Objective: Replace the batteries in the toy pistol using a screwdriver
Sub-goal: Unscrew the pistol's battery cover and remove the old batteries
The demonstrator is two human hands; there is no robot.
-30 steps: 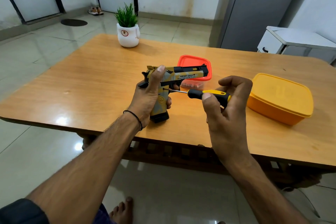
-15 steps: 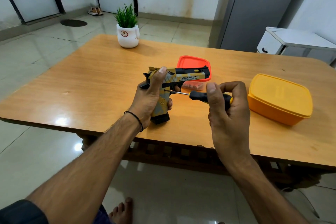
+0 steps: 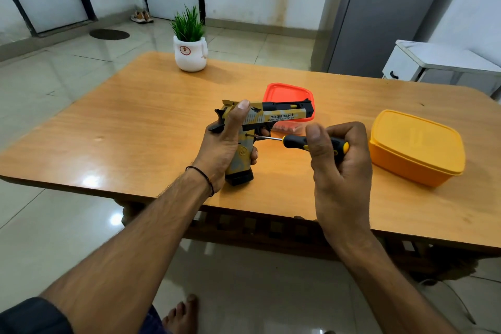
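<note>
head view | faces forward and down | close above table (image 3: 141, 127) | edges seemingly warped

— What is the worktop (image 3: 135, 130) seen to be made of?
— Wood, varnished smooth; spots of light are reflected in it. The floor (image 3: 54, 225) is laid with glossy tiles.
— And the toy pistol (image 3: 271, 116)?
— Plastic, by the look of it, matt all over. The screwdriver (image 3: 295, 141) is fitted with a shiny metal shaft; whether the smooth handle is plastic or rubber cannot be told.
— The containers?
— The yellow box (image 3: 417, 144) and the red lid (image 3: 287, 92) are moulded in smooth plastic. The plant pot (image 3: 189, 55) is finished in glossy white.
</note>
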